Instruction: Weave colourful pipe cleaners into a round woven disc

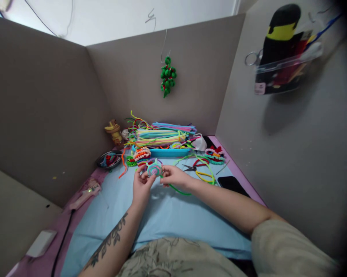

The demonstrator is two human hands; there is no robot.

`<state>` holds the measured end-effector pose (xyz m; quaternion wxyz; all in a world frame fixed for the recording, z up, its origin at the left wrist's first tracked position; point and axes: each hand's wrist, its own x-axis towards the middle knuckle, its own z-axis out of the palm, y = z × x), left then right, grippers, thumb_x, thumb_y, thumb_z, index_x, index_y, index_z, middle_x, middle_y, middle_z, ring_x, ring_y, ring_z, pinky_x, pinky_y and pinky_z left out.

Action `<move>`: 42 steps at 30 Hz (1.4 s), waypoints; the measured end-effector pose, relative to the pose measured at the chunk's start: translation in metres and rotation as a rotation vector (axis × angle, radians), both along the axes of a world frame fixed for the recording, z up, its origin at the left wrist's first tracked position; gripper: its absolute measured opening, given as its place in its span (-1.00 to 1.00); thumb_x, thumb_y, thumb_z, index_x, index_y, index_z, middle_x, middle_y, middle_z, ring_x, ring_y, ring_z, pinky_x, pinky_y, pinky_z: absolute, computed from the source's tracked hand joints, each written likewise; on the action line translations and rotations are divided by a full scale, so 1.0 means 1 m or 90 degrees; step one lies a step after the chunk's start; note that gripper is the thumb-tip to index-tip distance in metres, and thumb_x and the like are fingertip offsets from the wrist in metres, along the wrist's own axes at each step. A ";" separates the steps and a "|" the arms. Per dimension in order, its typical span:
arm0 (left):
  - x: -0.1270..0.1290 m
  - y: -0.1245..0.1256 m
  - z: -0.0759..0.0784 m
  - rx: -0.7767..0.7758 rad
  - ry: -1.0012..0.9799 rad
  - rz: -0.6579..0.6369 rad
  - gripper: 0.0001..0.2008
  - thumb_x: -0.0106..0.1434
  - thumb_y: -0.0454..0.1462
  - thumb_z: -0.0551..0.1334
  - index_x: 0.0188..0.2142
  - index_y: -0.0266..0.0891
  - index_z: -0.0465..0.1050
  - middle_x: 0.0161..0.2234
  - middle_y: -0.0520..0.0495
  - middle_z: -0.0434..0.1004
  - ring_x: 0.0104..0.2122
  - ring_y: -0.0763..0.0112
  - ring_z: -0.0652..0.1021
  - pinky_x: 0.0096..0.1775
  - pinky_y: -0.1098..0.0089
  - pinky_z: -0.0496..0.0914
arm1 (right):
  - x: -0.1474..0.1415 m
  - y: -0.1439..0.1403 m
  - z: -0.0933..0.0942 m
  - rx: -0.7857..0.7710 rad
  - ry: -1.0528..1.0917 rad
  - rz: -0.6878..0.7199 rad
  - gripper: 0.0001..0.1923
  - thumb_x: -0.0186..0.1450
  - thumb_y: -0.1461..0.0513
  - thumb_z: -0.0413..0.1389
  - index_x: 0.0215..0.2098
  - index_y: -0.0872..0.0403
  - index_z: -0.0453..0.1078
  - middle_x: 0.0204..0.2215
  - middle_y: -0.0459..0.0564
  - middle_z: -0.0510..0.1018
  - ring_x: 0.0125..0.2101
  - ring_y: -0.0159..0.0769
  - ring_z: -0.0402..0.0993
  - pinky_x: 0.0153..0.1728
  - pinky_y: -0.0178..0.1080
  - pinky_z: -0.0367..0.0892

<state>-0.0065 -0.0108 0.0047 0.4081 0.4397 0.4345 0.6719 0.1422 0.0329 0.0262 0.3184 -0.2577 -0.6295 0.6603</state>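
Two hands (141, 184) (175, 177) pinching coiled disc (154, 168)

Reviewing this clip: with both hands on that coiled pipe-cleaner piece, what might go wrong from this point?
1. The left hand and right hand pinch the coiled pipe-cleaner disc only at its edges; it may slip or uncoil.
2. A green pipe cleaner trails from the disc under the right wrist and might snag.
3. Scissors lie just beyond the right hand, and a pink glue gun with a lit indicator rests near the left forearm; either might get bumped.
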 end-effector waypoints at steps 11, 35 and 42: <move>-0.001 -0.001 0.000 0.029 0.017 -0.016 -0.45 0.00 -0.27 0.32 -0.03 -0.18 0.17 -0.38 0.00 0.45 -0.38 0.43 0.49 -0.29 0.39 0.36 | 0.003 0.002 -0.004 -0.187 0.045 0.054 -0.55 -0.05 0.29 0.23 -0.16 0.12 0.31 -0.50 -0.02 0.56 -0.54 -0.36 0.50 -0.59 -0.43 0.27; 0.002 -0.001 0.001 0.018 0.017 -0.005 -0.44 -0.03 -0.26 0.33 -0.05 -0.20 0.15 -0.44 0.04 0.44 -0.46 0.47 0.48 -0.36 0.43 0.34 | -0.006 -0.007 -0.006 -0.101 0.054 -0.059 -0.58 -0.05 0.23 0.25 -0.28 0.10 0.17 -0.63 -0.13 0.51 -0.53 -0.32 0.52 -0.55 -0.38 0.33; 0.003 -0.001 0.001 0.014 0.017 -0.002 -0.46 -0.03 -0.27 0.33 -0.07 -0.19 0.16 -0.45 0.06 0.43 -0.51 0.52 0.46 -0.38 0.46 0.33 | -0.008 -0.010 -0.005 -0.057 0.036 -0.121 -0.66 -0.03 0.26 0.20 -0.39 0.07 0.11 -0.66 -0.18 0.49 -0.60 -0.36 0.48 -0.58 -0.37 0.34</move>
